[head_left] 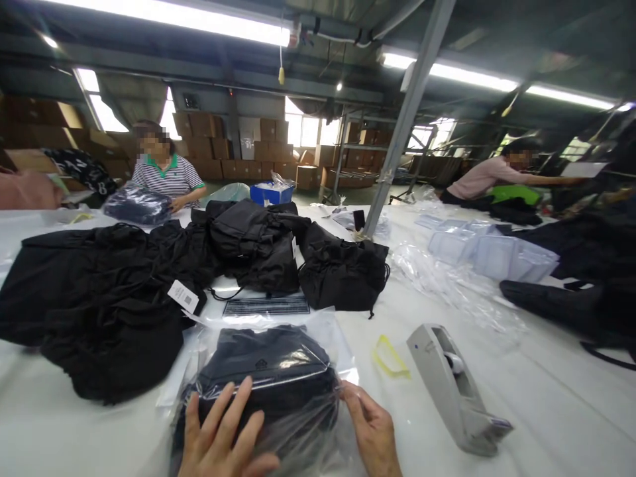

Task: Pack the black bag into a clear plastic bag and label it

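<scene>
A folded black bag [268, 354] lies inside a clear plastic bag [298, 430] on the white table, right in front of me. My left hand [223, 424] rests spread on top of the plastic, fingers apart. At the right side, my right hand [370, 424] pinches the edge of the plastic bag between thumb and fingers. A small dark logo shows on the bag's upper part. Flat clear plastic sheets lie partly under the package, and a dark striped sheet [265, 305] is just beyond it.
Black drawstring bags [114, 291] heap at left and beyond. A grey tape dispenser [457, 391] and a yellow strip [391, 358] lie to the right. A metal post [410, 112] rises from the table. Clear plastic bags [462, 291] spread at right; two people work farther off.
</scene>
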Available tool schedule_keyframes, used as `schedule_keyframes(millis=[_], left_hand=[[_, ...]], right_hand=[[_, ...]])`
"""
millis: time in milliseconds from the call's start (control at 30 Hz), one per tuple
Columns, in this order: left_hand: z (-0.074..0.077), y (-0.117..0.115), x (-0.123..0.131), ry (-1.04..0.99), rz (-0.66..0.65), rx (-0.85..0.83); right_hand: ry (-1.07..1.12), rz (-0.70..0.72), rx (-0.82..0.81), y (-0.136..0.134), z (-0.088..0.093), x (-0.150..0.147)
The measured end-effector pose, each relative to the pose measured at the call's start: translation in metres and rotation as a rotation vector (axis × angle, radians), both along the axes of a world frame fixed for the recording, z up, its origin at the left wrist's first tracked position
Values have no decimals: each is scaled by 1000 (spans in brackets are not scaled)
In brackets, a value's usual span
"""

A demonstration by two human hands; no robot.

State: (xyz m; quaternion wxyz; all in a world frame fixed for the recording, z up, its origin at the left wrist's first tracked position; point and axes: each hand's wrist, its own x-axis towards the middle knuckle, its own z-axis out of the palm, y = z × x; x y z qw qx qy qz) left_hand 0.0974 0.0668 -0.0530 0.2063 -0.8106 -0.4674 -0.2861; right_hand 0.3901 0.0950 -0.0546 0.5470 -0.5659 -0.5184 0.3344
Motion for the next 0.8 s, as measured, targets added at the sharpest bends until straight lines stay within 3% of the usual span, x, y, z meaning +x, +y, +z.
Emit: schedule_keyframes(millis=[67, 133, 267, 433, 600, 700, 800], left_hand=[[18, 23, 12, 62, -94, 36], [34, 39, 9, 123, -195, 84], [54, 50, -6, 147, -321, 7], [70, 53, -7, 54, -410, -124], [72, 56, -6, 8, -434, -142], [72, 57, -6, -27, -444, -110], [71, 57, -6, -9, -461, -88]], right_hand=[[0, -7, 1, -2, 0, 3], [-5, 1, 7, -4, -1, 9], [-27, 48, 51, -6, -1, 22], [-55, 81, 21, 1, -8, 27], [-48, 39, -94, 7, -23, 38], [-82, -47, -80, 3, -10, 49], [-306, 24, 97, 0, 25, 44]])
